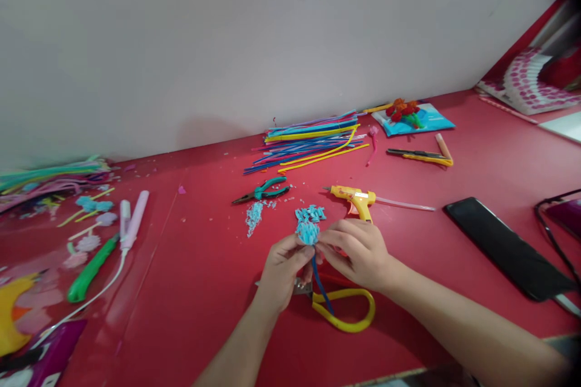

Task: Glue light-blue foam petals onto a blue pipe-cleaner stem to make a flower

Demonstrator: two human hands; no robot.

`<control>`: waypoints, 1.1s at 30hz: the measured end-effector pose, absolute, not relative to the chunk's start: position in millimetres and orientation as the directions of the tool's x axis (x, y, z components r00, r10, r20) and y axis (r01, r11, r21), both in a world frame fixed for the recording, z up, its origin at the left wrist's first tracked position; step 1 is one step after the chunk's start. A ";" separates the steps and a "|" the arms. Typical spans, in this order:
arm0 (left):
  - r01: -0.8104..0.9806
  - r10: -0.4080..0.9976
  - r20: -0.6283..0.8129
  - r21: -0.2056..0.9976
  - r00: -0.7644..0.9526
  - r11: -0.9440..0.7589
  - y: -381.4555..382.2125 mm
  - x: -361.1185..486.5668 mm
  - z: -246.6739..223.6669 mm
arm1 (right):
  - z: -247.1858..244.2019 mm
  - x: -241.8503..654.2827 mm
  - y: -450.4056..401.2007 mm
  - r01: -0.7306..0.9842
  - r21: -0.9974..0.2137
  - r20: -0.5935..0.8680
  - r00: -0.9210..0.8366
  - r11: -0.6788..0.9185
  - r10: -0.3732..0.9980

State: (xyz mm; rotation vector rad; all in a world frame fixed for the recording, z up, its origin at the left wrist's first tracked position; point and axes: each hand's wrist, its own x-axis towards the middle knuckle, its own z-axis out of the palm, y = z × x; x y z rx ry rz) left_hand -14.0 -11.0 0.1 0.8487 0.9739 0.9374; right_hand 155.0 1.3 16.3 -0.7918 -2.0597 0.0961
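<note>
Between my hands is a light blue pipe-cleaner flower [307,233] with a dark blue stem [322,286] hanging down from it. My left hand [287,263] pinches the flower's base between thumb and fingers. Bent fingers of my right hand [356,249] close on the flower's right side; what exactly lies between their tips is hidden. Just beyond the flower is a small pile of cut light blue pieces [310,213]. Under my hands lie yellow-handled scissors [349,326], their blades partly covered by my left hand.
Green-handled pliers [263,191] lie beside blue fluff [254,217]. A yellow glue gun [356,196] is beyond my right hand. Pipe cleaners [313,139] lie along the white partition [272,42]. Right: a utility knife [420,156] and a phone [503,248]. Left: a pink corded tool [136,221].
</note>
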 end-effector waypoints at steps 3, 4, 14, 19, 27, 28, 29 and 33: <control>-0.256 0.918 -0.292 0.897 0.270 0.360 -11.0 -13.5 1.7 | 17.4 155.2 1.8 0.506 -0.346 0.732 -0.381 0.790 0.565; -0.254 0.917 -0.294 0.897 0.270 0.362 -11.0 -13.4 2.2 | 17.4 155.3 2.0 0.511 -0.342 0.731 -0.382 0.789 0.565; -0.244 0.913 -0.305 0.896 0.270 0.372 -11.4 -12.8 4.5 | 15.8 155.8 0.9 0.525 -0.335 0.721 -0.392 0.782 0.572; -0.242 0.913 -0.305 0.896 0.270 0.371 -11.7 -12.3 6.2 | 15.5 155.7 1.1 0.535 -0.338 0.717 -0.387 0.774 0.580; -0.223 0.966 -0.191 0.948 0.177 0.228 -12.8 -15.5 3.2 | 16.4 154.7 1.0 0.484 -0.396 0.752 -0.317 0.780 0.578; -0.200 0.978 -0.150 0.964 0.142 0.177 -13.7 -15.3 5.1 | 16.6 154.4 0.6 0.476 -0.409 0.752 -0.307 0.778 0.583; -0.168 0.988 -0.108 0.978 0.108 0.126 -14.8 -15.0 7.4 | 16.9 154.1 0.2 0.467 -0.415 0.752 -0.308 0.781 0.583; -0.109 0.999 0.023 0.994 0.026 -0.020 -18.8 -14.1 14.2 | 18.8 152.6 -2.1 0.441 -0.381 0.750 -0.366 0.812 0.551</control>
